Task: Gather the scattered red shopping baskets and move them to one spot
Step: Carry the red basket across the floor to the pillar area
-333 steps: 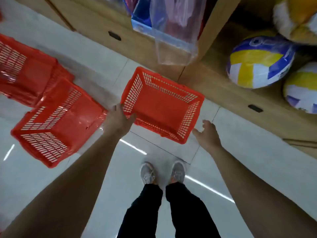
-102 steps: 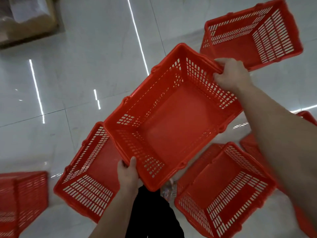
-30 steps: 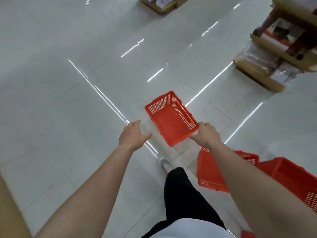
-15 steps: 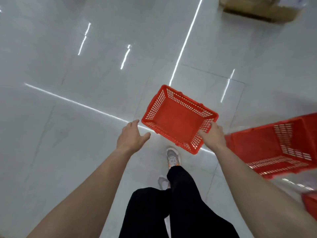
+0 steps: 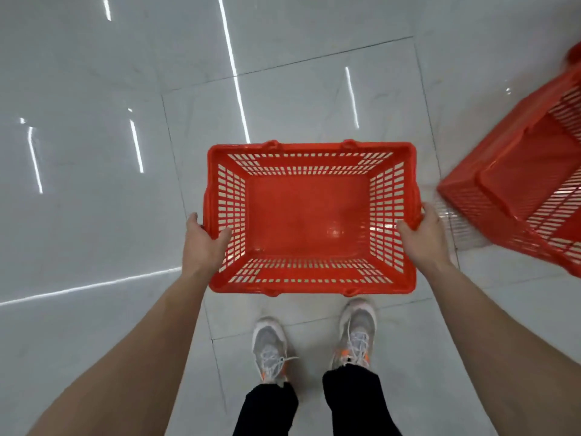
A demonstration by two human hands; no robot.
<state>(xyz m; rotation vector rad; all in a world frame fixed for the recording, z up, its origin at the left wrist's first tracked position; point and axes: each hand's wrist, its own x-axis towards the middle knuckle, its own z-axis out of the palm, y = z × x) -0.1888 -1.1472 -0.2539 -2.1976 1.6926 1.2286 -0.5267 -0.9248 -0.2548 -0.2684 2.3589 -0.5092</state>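
Fingers [image 5: 192,219] outside the red basket [image 5: 309,215], thumbs [image 5: 227,235] inside.

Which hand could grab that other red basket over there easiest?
Probably the right hand: it grips the held basket on the side nearest the other basket. The left hand is across, farther away.

Shop: red shopping baskets [image 5: 309,215], glossy tiles [image 5: 94,73]

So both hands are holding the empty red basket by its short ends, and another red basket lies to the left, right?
No: the head view shows the other basket on the right. The left hand and right hand do hold the empty basket by its short ends.
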